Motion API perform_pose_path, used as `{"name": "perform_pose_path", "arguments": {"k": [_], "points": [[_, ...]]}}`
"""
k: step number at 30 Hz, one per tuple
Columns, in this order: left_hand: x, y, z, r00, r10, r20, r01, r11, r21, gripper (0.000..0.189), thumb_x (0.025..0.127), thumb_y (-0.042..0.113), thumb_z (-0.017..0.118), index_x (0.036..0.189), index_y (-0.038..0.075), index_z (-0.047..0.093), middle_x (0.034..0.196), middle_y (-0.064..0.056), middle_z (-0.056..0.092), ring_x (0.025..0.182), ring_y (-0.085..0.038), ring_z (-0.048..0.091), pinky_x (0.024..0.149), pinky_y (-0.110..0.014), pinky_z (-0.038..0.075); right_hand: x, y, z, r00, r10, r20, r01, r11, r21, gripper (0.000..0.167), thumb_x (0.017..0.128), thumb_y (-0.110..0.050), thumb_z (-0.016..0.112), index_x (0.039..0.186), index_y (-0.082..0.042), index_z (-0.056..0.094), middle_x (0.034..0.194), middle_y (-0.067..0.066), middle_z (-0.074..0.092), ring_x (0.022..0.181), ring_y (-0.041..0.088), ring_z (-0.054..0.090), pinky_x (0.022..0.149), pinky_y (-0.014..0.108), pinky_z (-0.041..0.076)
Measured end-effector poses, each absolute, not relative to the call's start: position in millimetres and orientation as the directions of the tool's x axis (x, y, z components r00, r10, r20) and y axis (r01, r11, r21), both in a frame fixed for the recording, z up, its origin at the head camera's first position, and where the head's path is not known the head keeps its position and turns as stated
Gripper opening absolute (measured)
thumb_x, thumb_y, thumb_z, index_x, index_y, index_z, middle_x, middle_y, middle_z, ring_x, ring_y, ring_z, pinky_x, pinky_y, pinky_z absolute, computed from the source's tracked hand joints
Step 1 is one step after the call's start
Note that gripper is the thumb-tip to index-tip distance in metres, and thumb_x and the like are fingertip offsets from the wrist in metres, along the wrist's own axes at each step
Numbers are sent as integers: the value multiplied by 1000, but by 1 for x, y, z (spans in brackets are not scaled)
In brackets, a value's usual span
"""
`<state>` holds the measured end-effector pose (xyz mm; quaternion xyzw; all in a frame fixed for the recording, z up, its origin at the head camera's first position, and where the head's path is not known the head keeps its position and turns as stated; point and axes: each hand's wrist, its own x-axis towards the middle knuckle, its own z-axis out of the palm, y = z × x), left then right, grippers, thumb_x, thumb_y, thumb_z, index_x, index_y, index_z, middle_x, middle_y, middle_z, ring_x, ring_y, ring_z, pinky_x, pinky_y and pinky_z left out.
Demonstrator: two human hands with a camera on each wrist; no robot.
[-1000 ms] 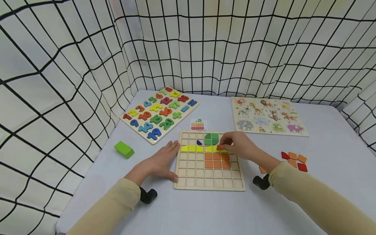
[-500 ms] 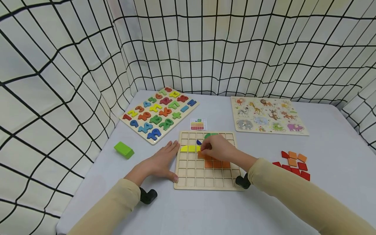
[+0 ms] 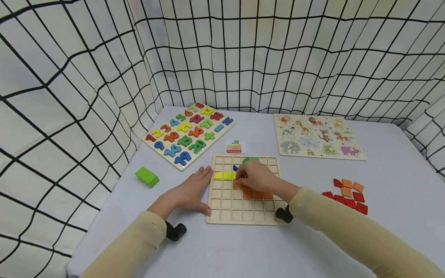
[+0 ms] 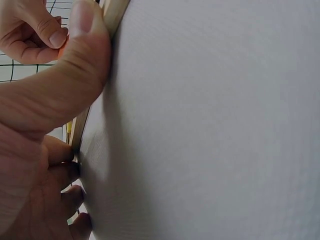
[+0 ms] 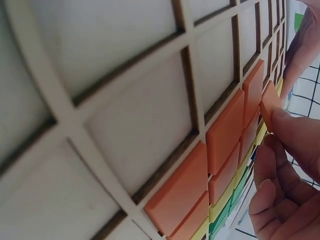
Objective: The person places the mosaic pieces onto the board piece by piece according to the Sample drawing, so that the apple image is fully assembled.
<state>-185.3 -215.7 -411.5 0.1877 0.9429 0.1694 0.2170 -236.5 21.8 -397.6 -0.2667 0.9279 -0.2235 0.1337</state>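
Observation:
A wooden grid board (image 3: 226, 215) lies on the white table. My right hand (image 3: 258, 173) is over its middle, pinching an orange square tile (image 5: 270, 106) between thumb and fingers. In the right wrist view that tile is tilted beside the row of orange tiles (image 5: 227, 132) set in the grid. Yellow pieces (image 3: 225, 175), a small blue piece (image 3: 235, 168) and green pieces (image 3: 250, 158) sit farther up the board, partly hidden by the right hand. My left hand (image 3: 191, 191) rests spread along the board's left edge, its thumb (image 4: 85, 55) against the wooden side.
Loose red tiles (image 3: 340, 199) and orange tiles (image 3: 346, 192) lie right of the board. A pattern card (image 3: 235, 147) is behind it. A number puzzle (image 3: 187, 135), an animal puzzle (image 3: 318, 137) and a green block (image 3: 147, 177) stand around. Black netting (image 3: 243, 60) encloses the table.
My right hand has carried the orange tile leftward across the board and now holds it just left of the placed orange tiles. The left hand has stayed at the board's edge.

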Motion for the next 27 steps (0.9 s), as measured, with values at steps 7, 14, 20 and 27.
{"name": "perform_pose_path", "arguments": {"k": [7, 14, 20, 27], "points": [[-185, -215, -411, -838, 423, -344, 280, 875, 395, 127, 74, 42, 91, 162, -3, 12, 172, -20, 7, 160, -40, 0, 131, -55, 11, -235, 18, -397, -823, -548, -149, -438, 780, -447, 4, 93, -16, 76, 90, -14, 78, 85, -3, 73, 78, 11, 59, 74, 26, 56], [-185, -214, -410, -841, 413, -350, 269, 880, 392, 126, 74, 42, 91, 162, -3, 13, 172, -19, 7, 160, -39, 0, 131, -55, 11, -232, 16, -397, -821, -549, -158, -436, 781, -447, 4, 94, -13, 75, 92, -13, 79, 87, -2, 73, 79, 11, 59, 77, 27, 57], [-184, -215, -411, -844, 414, -341, 267, 876, 402, 126, 74, 42, 91, 162, -3, 14, 172, -19, 8, 160, -40, 1, 130, -56, 12, -230, 21, -395, -822, -554, -134, -449, 774, -447, 3, 93, -15, 76, 93, -12, 77, 85, -3, 70, 78, 11, 58, 74, 26, 55], [-184, -214, -409, -841, 420, -341, 275, 875, 399, 127, 74, 43, 91, 162, -4, 13, 172, -20, 8, 160, -40, 1, 130, -55, 11, -239, 62, -389, -835, -537, -122, -435, 779, -451, 6, 93, -13, 76, 98, -11, 76, 92, -1, 73, 83, 13, 62, 78, 30, 57]]}}
